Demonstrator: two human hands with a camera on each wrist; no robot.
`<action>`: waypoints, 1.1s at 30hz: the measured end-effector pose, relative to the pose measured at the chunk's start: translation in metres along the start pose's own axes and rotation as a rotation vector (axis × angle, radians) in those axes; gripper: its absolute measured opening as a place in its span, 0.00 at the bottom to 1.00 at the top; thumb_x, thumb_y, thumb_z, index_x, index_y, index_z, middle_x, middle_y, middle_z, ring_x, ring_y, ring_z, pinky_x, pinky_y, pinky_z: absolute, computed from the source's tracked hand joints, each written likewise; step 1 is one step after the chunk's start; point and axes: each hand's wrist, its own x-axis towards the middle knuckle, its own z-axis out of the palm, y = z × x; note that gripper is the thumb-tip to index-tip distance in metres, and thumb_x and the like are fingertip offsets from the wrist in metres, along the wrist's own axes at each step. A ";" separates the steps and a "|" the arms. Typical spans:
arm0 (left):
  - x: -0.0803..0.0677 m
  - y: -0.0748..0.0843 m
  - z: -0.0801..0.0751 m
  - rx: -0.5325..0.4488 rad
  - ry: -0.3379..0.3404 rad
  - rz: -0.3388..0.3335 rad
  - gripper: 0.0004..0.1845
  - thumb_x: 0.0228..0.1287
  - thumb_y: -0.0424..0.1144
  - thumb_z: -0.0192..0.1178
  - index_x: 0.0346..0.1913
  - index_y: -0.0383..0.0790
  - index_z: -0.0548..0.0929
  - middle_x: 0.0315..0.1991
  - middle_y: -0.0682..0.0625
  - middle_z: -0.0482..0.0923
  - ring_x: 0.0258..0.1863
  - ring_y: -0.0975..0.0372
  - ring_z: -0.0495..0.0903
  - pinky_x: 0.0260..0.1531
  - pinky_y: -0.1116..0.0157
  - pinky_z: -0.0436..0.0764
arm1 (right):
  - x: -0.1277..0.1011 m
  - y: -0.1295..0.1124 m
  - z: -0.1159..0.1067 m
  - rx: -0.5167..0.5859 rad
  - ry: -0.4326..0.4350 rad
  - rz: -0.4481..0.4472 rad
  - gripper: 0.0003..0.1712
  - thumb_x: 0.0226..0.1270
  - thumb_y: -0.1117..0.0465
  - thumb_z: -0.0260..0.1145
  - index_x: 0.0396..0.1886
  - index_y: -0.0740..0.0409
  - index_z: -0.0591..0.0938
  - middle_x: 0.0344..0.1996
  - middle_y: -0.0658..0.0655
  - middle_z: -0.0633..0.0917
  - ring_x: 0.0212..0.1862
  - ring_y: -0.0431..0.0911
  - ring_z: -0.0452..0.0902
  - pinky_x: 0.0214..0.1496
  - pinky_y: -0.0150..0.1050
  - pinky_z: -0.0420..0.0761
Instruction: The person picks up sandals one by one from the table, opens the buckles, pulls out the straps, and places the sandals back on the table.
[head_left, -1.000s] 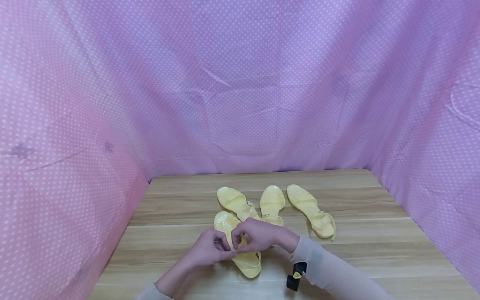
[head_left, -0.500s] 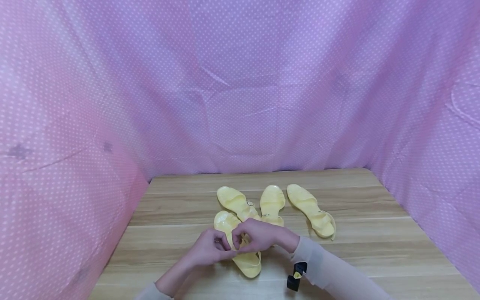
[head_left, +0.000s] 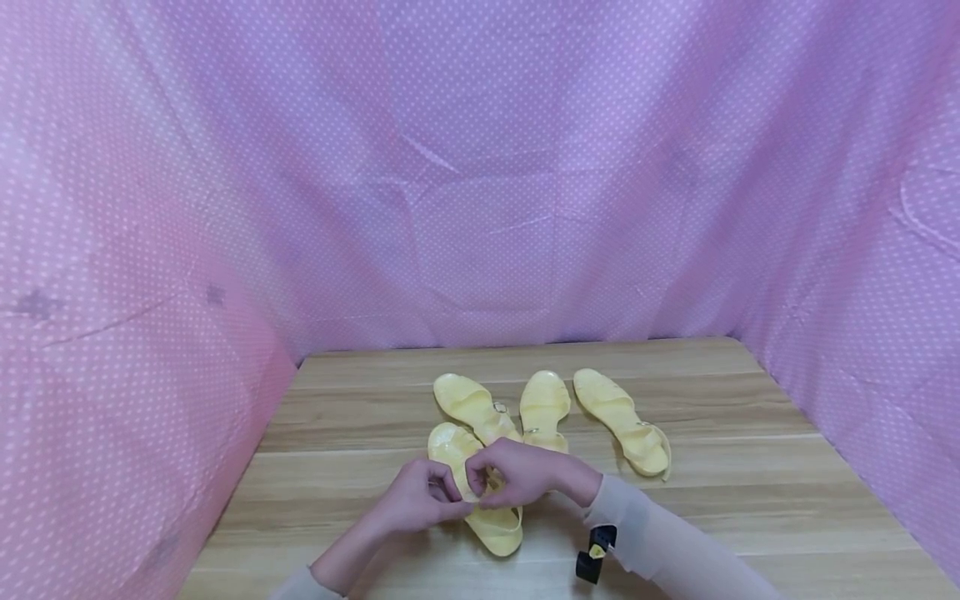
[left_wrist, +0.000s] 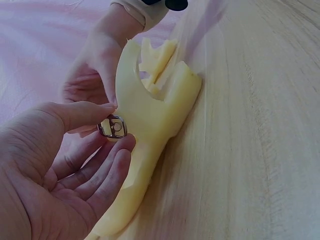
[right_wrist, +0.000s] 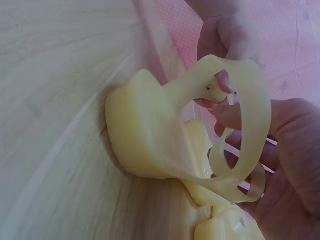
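Several pale yellow jelly sandals lie on a wooden table (head_left: 750, 500). Both hands work on the nearest sandal (head_left: 493, 529), which lies flat. My left hand (head_left: 444, 493) pinches its small silver buckle (left_wrist: 113, 126) between thumb and fingers. My right hand (head_left: 480, 487) pinches the looped ankle strap (right_wrist: 252, 107) just beside the buckle, thumb and fingers curled on it. In the right wrist view the sandal's heel (right_wrist: 137, 130) rests on the wood, with the strap arching above it. The strap end is partly hidden by fingers.
Three more yellow sandals (head_left: 472, 406) (head_left: 545, 407) (head_left: 622, 421) lie just behind the hands. Pink dotted cloth (head_left: 480, 208) walls the table at the back and on both sides. A black wrist camera (head_left: 595, 552) sits on the right sleeve.
The right hand's fingers have shifted slightly on the strap. The left hand and all sandals stay where they were.
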 end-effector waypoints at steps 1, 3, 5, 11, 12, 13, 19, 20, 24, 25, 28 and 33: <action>0.000 0.000 0.000 0.002 0.001 0.001 0.13 0.56 0.36 0.80 0.29 0.34 0.84 0.29 0.51 0.88 0.27 0.67 0.87 0.27 0.73 0.82 | 0.000 0.000 0.000 -0.003 0.006 -0.002 0.09 0.66 0.64 0.76 0.36 0.53 0.82 0.34 0.52 0.88 0.39 0.40 0.83 0.48 0.26 0.83; 0.000 0.001 0.000 0.009 -0.001 0.002 0.13 0.56 0.38 0.80 0.29 0.35 0.85 0.28 0.52 0.88 0.27 0.67 0.86 0.28 0.72 0.82 | 0.000 0.000 0.000 -0.012 0.029 0.000 0.08 0.67 0.64 0.75 0.37 0.53 0.82 0.35 0.50 0.88 0.40 0.41 0.84 0.49 0.27 0.84; 0.000 0.003 -0.004 0.024 -0.002 -0.001 0.13 0.58 0.41 0.79 0.29 0.37 0.86 0.27 0.51 0.88 0.26 0.66 0.87 0.28 0.71 0.83 | 0.000 -0.001 0.001 -0.043 0.069 0.010 0.06 0.68 0.62 0.74 0.38 0.52 0.83 0.36 0.49 0.89 0.42 0.43 0.85 0.51 0.29 0.83; 0.007 0.009 -0.023 0.139 0.172 -0.060 0.18 0.66 0.56 0.72 0.35 0.43 0.88 0.29 0.51 0.89 0.30 0.60 0.86 0.34 0.66 0.83 | -0.015 -0.014 0.011 -0.249 0.209 0.048 0.15 0.70 0.51 0.74 0.53 0.45 0.84 0.63 0.50 0.85 0.66 0.46 0.78 0.72 0.42 0.78; 0.011 0.009 -0.025 0.163 0.232 -0.072 0.19 0.67 0.57 0.71 0.38 0.43 0.89 0.32 0.51 0.89 0.32 0.60 0.86 0.36 0.65 0.84 | -0.021 -0.017 0.014 -0.282 0.227 0.040 0.18 0.70 0.49 0.75 0.56 0.45 0.83 0.68 0.52 0.81 0.70 0.48 0.75 0.75 0.45 0.76; 0.015 0.009 -0.028 0.185 0.285 -0.083 0.19 0.69 0.57 0.70 0.42 0.42 0.90 0.35 0.50 0.90 0.36 0.59 0.87 0.39 0.63 0.85 | -0.028 -0.021 0.017 -0.320 0.240 0.031 0.23 0.68 0.46 0.76 0.59 0.45 0.82 0.72 0.54 0.78 0.73 0.49 0.72 0.77 0.48 0.75; 0.039 -0.008 -0.032 0.340 0.362 -0.151 0.32 0.76 0.57 0.63 0.66 0.32 0.82 0.62 0.36 0.84 0.61 0.44 0.84 0.62 0.45 0.84 | -0.059 -0.039 0.040 -0.587 0.196 -0.004 0.38 0.56 0.47 0.81 0.66 0.44 0.79 0.72 0.55 0.76 0.73 0.51 0.73 0.75 0.48 0.77; 0.043 -0.011 -0.031 0.362 0.341 -0.155 0.32 0.76 0.57 0.62 0.66 0.30 0.81 0.62 0.36 0.84 0.61 0.43 0.83 0.63 0.44 0.82 | -0.062 -0.040 0.044 -0.629 0.184 -0.005 0.37 0.56 0.50 0.81 0.66 0.44 0.79 0.72 0.55 0.77 0.73 0.51 0.73 0.75 0.47 0.78; 0.057 -0.020 -0.030 0.362 0.285 -0.157 0.23 0.76 0.55 0.63 0.51 0.36 0.86 0.45 0.43 0.87 0.45 0.53 0.85 0.48 0.54 0.85 | -0.059 -0.040 0.053 -0.726 0.172 -0.041 0.29 0.59 0.59 0.78 0.61 0.44 0.82 0.67 0.51 0.81 0.72 0.51 0.75 0.74 0.44 0.78; 0.060 -0.021 -0.031 0.350 0.284 -0.146 0.20 0.75 0.53 0.64 0.48 0.37 0.86 0.41 0.45 0.86 0.41 0.55 0.83 0.43 0.57 0.84 | -0.056 -0.041 0.053 -0.724 0.178 -0.055 0.26 0.60 0.58 0.78 0.59 0.45 0.82 0.64 0.50 0.82 0.72 0.50 0.75 0.75 0.42 0.78; 0.069 -0.023 -0.039 0.338 0.280 -0.119 0.17 0.74 0.49 0.65 0.46 0.36 0.87 0.39 0.45 0.87 0.38 0.57 0.83 0.40 0.60 0.83 | -0.042 -0.046 0.050 -0.707 0.184 -0.073 0.18 0.64 0.55 0.78 0.53 0.45 0.84 0.58 0.47 0.85 0.71 0.48 0.77 0.75 0.39 0.77; 0.077 -0.025 -0.069 0.435 0.277 -0.133 0.25 0.73 0.50 0.65 0.57 0.30 0.86 0.49 0.36 0.89 0.46 0.49 0.87 0.47 0.53 0.85 | 0.000 -0.053 0.047 -0.738 0.174 -0.047 0.18 0.63 0.52 0.80 0.51 0.44 0.86 0.54 0.45 0.85 0.66 0.43 0.78 0.72 0.34 0.77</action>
